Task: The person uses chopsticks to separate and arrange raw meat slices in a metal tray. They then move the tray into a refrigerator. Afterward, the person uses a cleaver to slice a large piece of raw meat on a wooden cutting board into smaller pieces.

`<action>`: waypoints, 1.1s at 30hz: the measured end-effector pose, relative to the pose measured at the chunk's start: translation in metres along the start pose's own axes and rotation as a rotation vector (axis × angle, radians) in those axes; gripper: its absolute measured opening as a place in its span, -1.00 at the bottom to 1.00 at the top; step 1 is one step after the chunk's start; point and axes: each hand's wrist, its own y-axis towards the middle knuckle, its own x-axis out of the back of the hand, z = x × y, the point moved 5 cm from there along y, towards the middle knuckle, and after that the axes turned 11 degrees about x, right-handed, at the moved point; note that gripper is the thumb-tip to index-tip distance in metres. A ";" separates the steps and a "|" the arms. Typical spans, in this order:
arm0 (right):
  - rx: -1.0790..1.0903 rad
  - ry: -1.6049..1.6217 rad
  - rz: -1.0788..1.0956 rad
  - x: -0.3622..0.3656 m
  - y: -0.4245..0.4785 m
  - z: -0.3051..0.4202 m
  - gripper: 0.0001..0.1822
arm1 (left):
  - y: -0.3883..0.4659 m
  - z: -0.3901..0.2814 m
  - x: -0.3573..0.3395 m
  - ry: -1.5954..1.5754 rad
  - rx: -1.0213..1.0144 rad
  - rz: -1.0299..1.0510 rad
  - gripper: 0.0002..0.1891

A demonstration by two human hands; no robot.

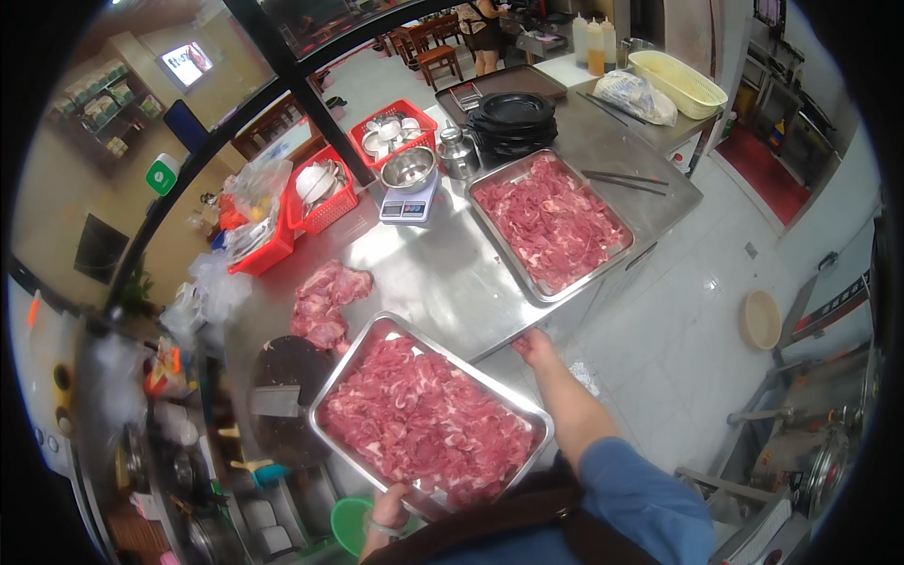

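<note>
My left hand point(390, 507) grips the near rim of a steel tray point(487, 385) heaped with sliced raw red meat point(424, 417). This tray is close to my body, beside a round dark chopping board point(289, 438). A cleaver point(275, 400) lies on the board. My right hand point(532, 346) is at the front edge of the steel table point(445, 268), its fingers partly hidden by the edge, so its grip is unclear. Farther back sits a second steel tray point(503, 248) of sliced meat point(554, 219). Uncut meat pieces point(328, 300) lie left of centre.
At the back are a kitchen scale point(406, 205) with a steel bowl point(408, 169), a steel pot point(458, 152), stacked black plates point(512, 116) and red baskets point(325, 201) of dishes. Chopsticks point(625, 180) lie at the right. A green basin point(351, 526) stands below.
</note>
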 end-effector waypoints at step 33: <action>0.287 -1.332 0.377 0.150 -0.097 0.119 0.14 | -0.005 0.111 -0.051 0.041 0.137 -0.007 -0.64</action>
